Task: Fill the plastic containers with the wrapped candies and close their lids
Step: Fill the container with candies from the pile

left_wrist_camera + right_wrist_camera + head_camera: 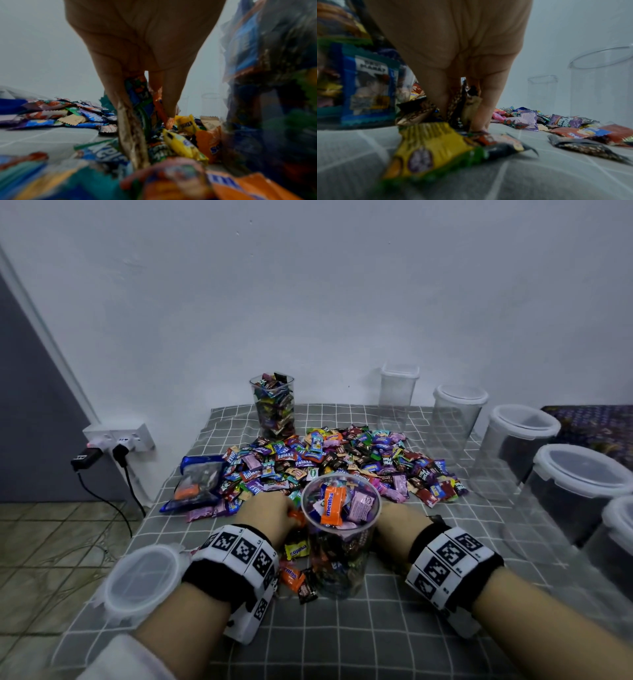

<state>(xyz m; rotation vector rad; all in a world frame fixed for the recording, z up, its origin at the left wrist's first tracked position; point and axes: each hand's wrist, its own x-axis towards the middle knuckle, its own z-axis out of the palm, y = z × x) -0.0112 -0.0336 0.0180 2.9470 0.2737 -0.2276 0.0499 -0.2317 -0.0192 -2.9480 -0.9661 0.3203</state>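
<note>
- A plain pale wall (308,285) stands behind the table, evenly and dimly lit.
- A grey checked cloth (342,628) covers the table.
- Tiled floor (51,535) lies left (cables trailing from a wall socket (120,436)).

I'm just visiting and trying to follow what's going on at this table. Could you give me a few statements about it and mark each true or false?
1. The near container between the two hands is almost full of candies. True.
2. That container has its lid on. False: its top is open, and a loose lid lies by the left forearm.
3. The left hand grips several candies. True.
4. The right hand is empty. False: it holds wrapped candies too.
5. The containers along the right side hold candies. False: they look empty, with lids on.
6. A candy pile lies on the checked cloth. True.
</note>
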